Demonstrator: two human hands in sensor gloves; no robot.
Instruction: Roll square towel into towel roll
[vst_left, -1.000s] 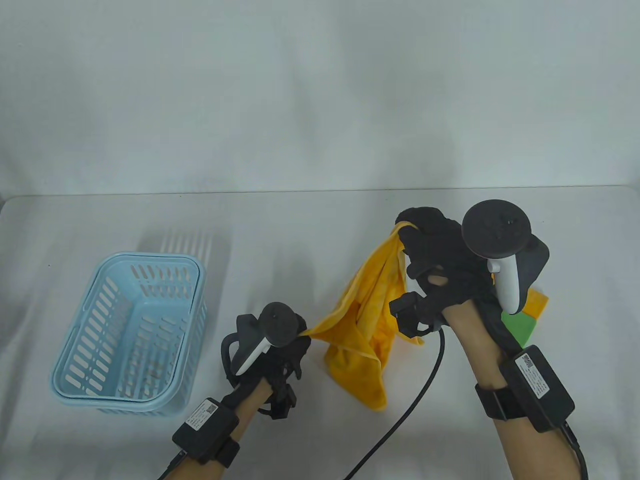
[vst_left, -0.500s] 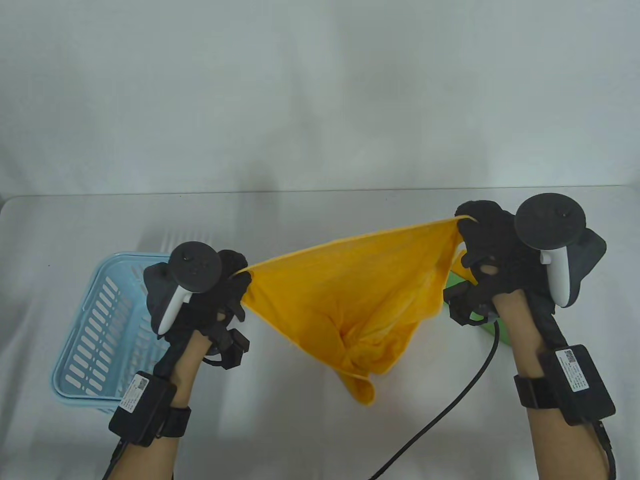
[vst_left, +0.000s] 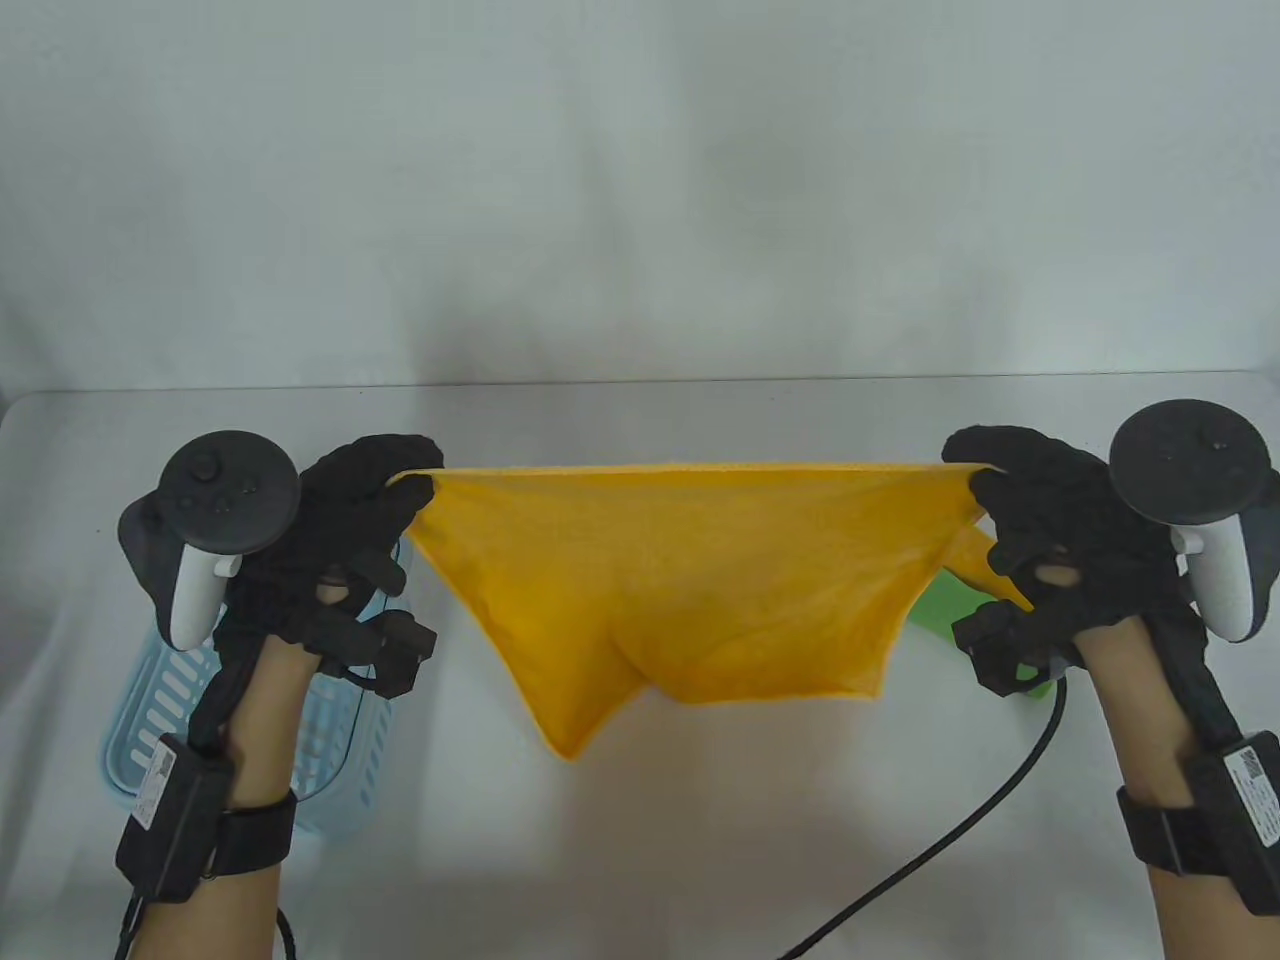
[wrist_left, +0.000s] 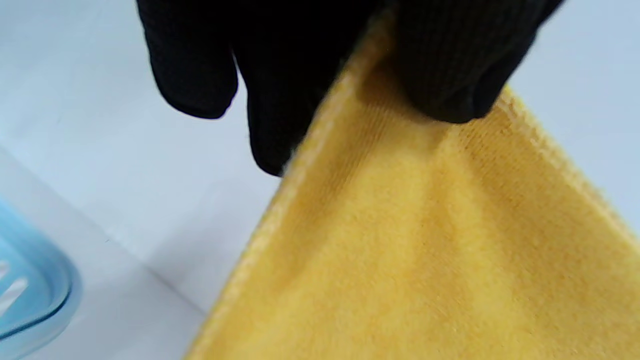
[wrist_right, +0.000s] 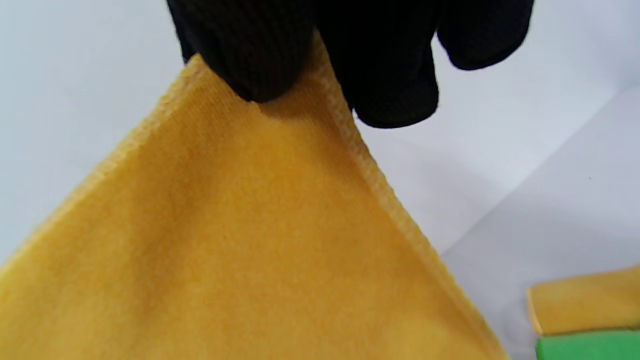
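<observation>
— What did each hand have?
— My left hand (vst_left: 345, 530) pinched one top corner of the yellow towel (vst_left: 680, 580), and my right hand (vst_left: 1050, 530) pinched the other.
— And the towel itself?
— It hung taut between my two grips, sagging below them above the table (vst_left: 640, 830). A blue basket (vst_left: 330, 720) sat under my left wrist.

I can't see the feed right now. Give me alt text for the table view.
Two gloved hands hold a yellow towel stretched taut above the white table: the left hand pinches one top corner, the right hand the other. A light blue basket sits under the left forearm, and a green and a yellow cloth peek out behind the right hand.
</observation>
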